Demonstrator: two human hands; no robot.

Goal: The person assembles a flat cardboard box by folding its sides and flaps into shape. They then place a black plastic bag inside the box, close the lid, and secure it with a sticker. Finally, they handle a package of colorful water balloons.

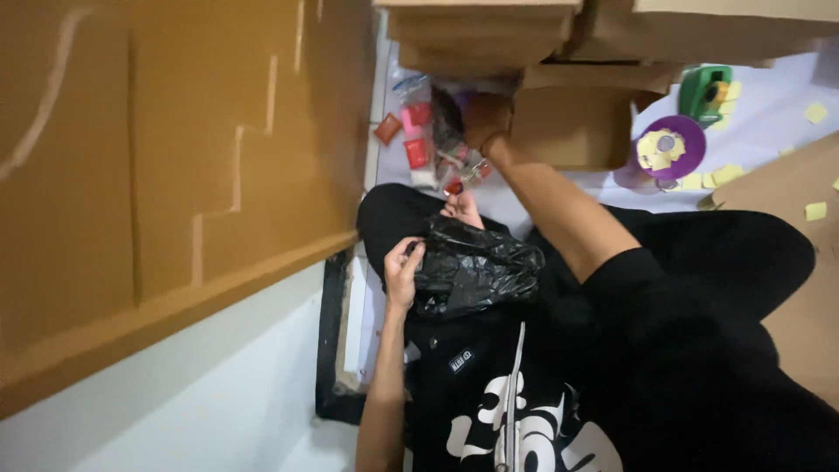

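Note:
My left hand [402,273] grips the edge of a crumpled black plastic bag [476,267] that rests on my lap, against my black printed shirt. My right hand [486,118] is stretched out away from me, its fingers closed into a clear plastic bag of small red and pink packets [430,144] lying on the white surface. The fingertips are shadowed, so the exact grip is hard to see. A loose red packet [387,128] lies just beside that pile.
Stacked cardboard boxes [489,35] stand right behind the pile, with another box [572,127] beside my right hand. A large brown cardboard sheet [157,157] fills the left. A purple disc [669,147], a green dispenser [704,91] and several yellow paper squares [814,112] lie to the right.

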